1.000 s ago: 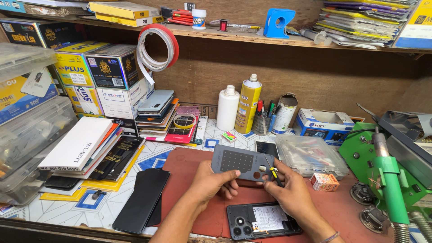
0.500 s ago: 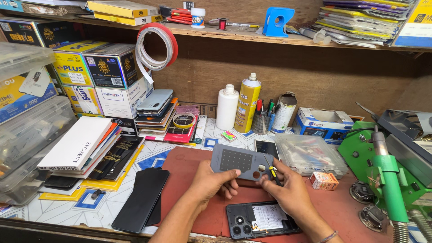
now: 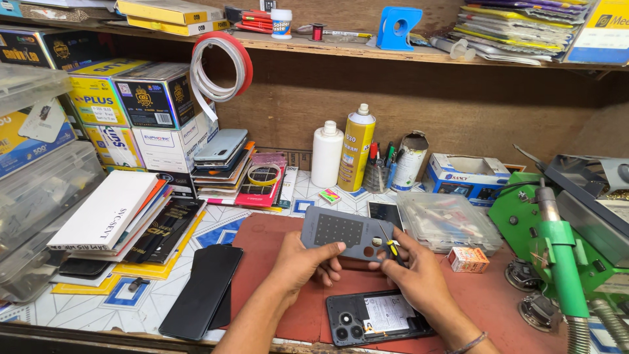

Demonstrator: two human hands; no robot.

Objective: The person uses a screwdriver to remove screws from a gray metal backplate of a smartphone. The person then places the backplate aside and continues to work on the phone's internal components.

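My left hand (image 3: 303, 263) grips the lower left edge of a grey phone back cover (image 3: 347, 233) and holds it tilted above the red-brown work mat (image 3: 262, 249). My right hand (image 3: 409, 275) supports the cover's right end and pinches a small yellow-and-black screwdriver (image 3: 392, 246) against it. Below both hands an opened dark phone (image 3: 377, 318) lies flat on the mat, its inner plate and camera rings showing.
A green machine (image 3: 557, 262) stands at the right. A clear plastic parts box (image 3: 449, 223) and a small orange box (image 3: 468, 259) lie just right of my hands. Black screen panels (image 3: 200, 292) lie left of the mat, with stacked boxes behind. A white bottle (image 3: 326, 154) and a yellow spray can (image 3: 356, 147) stand at the back.
Both hands stay on the grey cover, which barely shifts. The camera has moved slightly.
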